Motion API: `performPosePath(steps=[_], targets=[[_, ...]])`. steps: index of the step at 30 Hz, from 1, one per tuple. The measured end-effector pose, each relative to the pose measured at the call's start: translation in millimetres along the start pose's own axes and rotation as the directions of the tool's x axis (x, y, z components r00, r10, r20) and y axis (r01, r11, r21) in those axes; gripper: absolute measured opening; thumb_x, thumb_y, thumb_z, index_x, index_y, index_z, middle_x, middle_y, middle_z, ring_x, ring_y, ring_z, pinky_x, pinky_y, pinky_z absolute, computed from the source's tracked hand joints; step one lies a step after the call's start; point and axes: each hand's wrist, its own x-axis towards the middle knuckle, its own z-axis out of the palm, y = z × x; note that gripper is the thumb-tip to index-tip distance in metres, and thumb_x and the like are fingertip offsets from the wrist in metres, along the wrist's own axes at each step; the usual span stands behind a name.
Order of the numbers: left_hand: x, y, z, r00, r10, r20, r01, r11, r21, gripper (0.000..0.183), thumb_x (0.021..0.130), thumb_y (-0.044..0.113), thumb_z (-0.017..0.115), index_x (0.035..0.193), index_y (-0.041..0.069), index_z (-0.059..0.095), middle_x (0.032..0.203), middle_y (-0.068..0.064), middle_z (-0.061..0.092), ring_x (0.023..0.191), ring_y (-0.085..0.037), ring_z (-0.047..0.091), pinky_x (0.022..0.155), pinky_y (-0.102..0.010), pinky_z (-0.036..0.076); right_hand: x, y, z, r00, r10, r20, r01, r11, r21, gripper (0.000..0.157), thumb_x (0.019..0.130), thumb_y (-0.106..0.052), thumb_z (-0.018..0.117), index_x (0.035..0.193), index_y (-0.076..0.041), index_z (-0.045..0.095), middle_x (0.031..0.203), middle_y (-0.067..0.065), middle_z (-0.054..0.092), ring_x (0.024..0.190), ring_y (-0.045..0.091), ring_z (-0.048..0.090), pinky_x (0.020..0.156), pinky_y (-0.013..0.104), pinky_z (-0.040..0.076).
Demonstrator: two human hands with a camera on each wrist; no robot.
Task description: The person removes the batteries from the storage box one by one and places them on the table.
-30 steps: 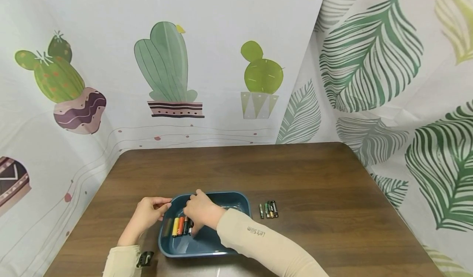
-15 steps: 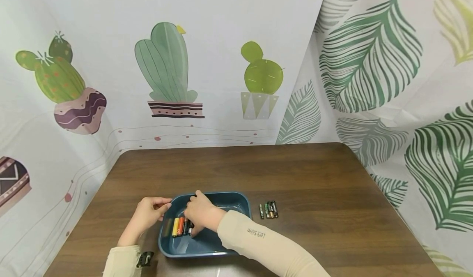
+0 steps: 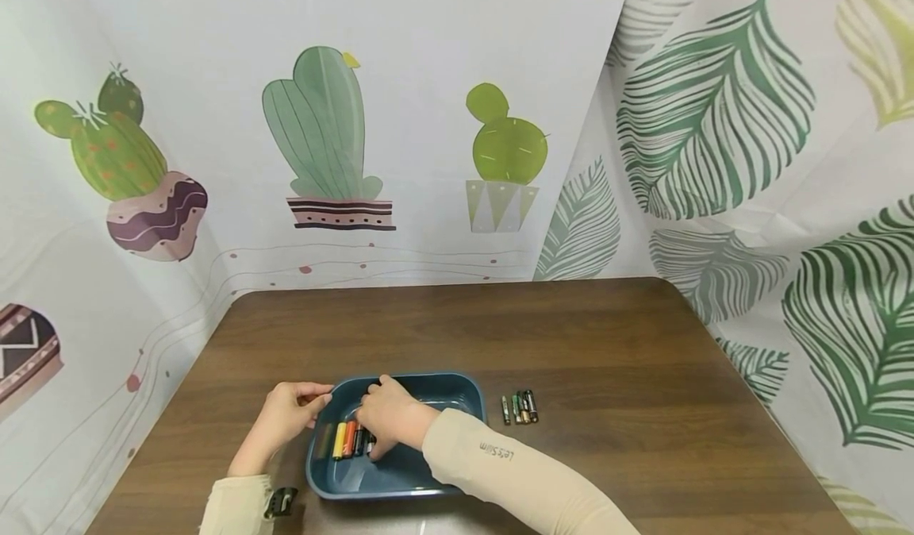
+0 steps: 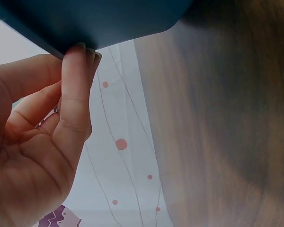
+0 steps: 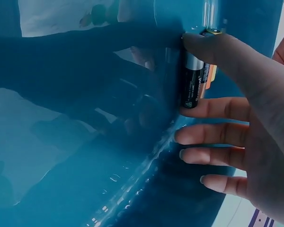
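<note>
- Batteries are what's being handled, lying side by side inside the tray, toward its left end.
- Left hand: at the tray's far left corner, thumb and fingertips nearly together, pinching the rim. Looks like a light grip to me, so a tug up or a push down there could tip or slide the tray and get the round cells rolling.
- Yellow one, then orange one: leftmost in the tray's row, no fingers on them. A sideways shove from their neighbours could spread them apart, I reckon.
- Black one: right end of the row, also in the tray. Can't tell if it's touching the floor or slightly lifted.
- Right hand: reaching into the tray, thumb on one end of the black one and index finger on the other, opened just enough to span it. Other three fingers stick out and hold nothing. Uneven pressure could make an end slip, and then it pops out or knocks the row crooked.
- Sleeve: crosses the tray's right side, so a wide swing might bump the rim.
- Outside batch: a few more cells on the table, just right of the tray, untouched. An elbow clip could scatter those.
</note>
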Motion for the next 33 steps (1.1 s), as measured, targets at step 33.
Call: performPosePath(steps=[33], targets=[[-0.9, -0.4, 2.8, 1.000, -0.009, -0.022, 0.009, 1.000, -0.004, 0.018, 0.079, 0.007, 0.064, 0.095, -0.001, 0.067, 0.067, -0.008, 0.061, 0.048, -0.015, 0.054, 0.047, -0.030, 0.049, -39.1, 44.6, -21.3, 0.975, 0.068, -0.209, -0.029, 0.982, 0.186, 0.058, 0.065, -0.064, 0.060, 0.110, -0.029, 0.058, 0.108, -0.009, 0.056, 0.096, 0.012, 0.048, 0.086, 0.034, 0.037]])
